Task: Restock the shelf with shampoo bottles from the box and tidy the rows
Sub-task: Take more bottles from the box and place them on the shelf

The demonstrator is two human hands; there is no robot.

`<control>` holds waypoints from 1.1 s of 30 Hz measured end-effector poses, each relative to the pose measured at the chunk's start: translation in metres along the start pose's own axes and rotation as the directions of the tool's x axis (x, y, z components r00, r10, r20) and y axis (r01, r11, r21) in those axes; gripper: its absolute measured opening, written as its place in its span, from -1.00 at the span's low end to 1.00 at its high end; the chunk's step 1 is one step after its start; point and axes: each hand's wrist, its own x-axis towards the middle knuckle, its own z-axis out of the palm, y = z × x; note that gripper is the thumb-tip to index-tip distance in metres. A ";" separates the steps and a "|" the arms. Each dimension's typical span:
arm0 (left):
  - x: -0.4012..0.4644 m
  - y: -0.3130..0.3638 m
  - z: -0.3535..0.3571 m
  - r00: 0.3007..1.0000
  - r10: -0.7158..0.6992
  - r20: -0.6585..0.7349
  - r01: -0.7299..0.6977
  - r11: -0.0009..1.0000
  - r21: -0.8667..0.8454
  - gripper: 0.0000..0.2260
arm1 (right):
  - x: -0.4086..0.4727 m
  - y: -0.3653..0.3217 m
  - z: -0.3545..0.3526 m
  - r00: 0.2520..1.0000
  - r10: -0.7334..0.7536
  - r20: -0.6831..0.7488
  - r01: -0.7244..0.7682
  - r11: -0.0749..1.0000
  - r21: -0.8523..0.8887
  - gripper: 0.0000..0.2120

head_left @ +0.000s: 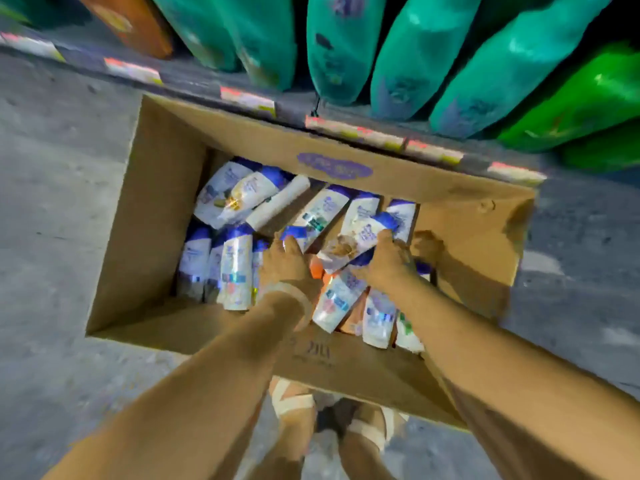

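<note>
Hands among white, blue-capped bottles

Box: on the floor, just before the shelf edge
Shampoo bottles: jumbled inside the box
Shelf bottles: behind the box
Hands: inside the box, among the shampoo bottles

White, blue-capped shampoo bottles lie jumbled inside the open cardboard box.

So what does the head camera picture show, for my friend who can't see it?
Both hands reach into a cardboard box of white shampoo bottles: the right hand grips one bottle, the left hand touches another. Teal bottles stand on the shelf above.
</note>
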 end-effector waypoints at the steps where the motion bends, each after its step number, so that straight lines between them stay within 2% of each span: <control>1: 0.014 -0.007 0.016 0.999 -0.038 -0.008 0.037 0.999 -0.020 -0.29 | 0.015 0.001 0.010 0.998 0.062 -0.008 -0.062 0.997 0.043 -0.16; 4: 0.044 -0.026 0.052 0.987 -0.163 -0.016 0.162 0.985 -0.053 -0.28 | 0.054 -0.004 0.032 0.961 0.277 0.003 -0.273 0.945 0.178 0.12; 6: 0.057 -0.035 0.070 0.974 -0.224 -0.025 0.221 0.971 -0.089 -0.35 | 0.079 -0.011 0.049 0.930 0.368 -0.002 -0.357 0.903 0.240 0.19; 8: 0.062 -0.038 0.083 0.964 -0.264 0.014 0.263 0.955 -0.138 -0.27 | 0.102 -0.019 0.066 0.899 0.436 -0.040 -0.407 0.866 0.289 0.25; 10: 0.064 -0.039 0.088 0.962 -0.272 0.010 0.270 0.949 -0.163 -0.29 | 0.123 -0.022 0.079 0.887 0.451 -0.100 -0.404 0.862 0.306 0.28; 12: 0.069 -0.039 0.087 0.960 -0.278 0.014 0.275 0.939 -0.207 -0.35 | 0.132 -0.029 0.083 0.878 0.459 -0.140 -0.398 0.860 0.320 0.17; 14: 0.074 -0.043 0.084 0.959 -0.275 0.070 0.284 0.924 -0.256 -0.33 | 0.134 -0.039 0.082 0.870 0.469 -0.156 -0.382 0.838 0.390 -0.02; 16: 0.074 -0.047 0.078 0.958 -0.262 0.114 0.285 0.905 -0.317 -0.30 | 0.128 -0.044 0.077 0.869 0.464 -0.175 -0.343 0.817 0.464 -0.09; 20: 0.057 -0.053 0.060 0.961 -0.269 0.057 0.260 0.822 -0.507 -0.36 | 0.093 -0.045 0.065 0.937 0.317 -0.146 -0.193 0.818 0.541 -0.12; 23: 0.031 -0.053 0.034 0.974 -0.228 -0.016 0.169 0.767 -0.619 -0.40 | 0.044 -0.052 0.041 0.954 0.172 -0.247 -0.023 0.859 0.512 -0.14; 26: -0.006 -0.044 -0.012 0.973 -0.197 -0.123 0.050 0.696 -0.716 -0.54 | -0.013 -0.062 0.010 0.965 0.026 -0.259 0.101 0.880 0.464 -0.28; 29: -0.045 -0.033 -0.068 0.962 -0.170 -0.214 -0.056 0.646 -0.761 -0.53 | -0.070 -0.081 -0.027 0.960 -0.033 -0.279 0.167 0.866 0.471 -0.33; 33: -0.097 -0.017 -0.150 0.917 -0.141 -0.373 -0.221 0.599 -0.770 -0.50 | -0.139 -0.122 -0.083 0.924 -0.095 -0.371 0.280 0.828 0.486 -0.29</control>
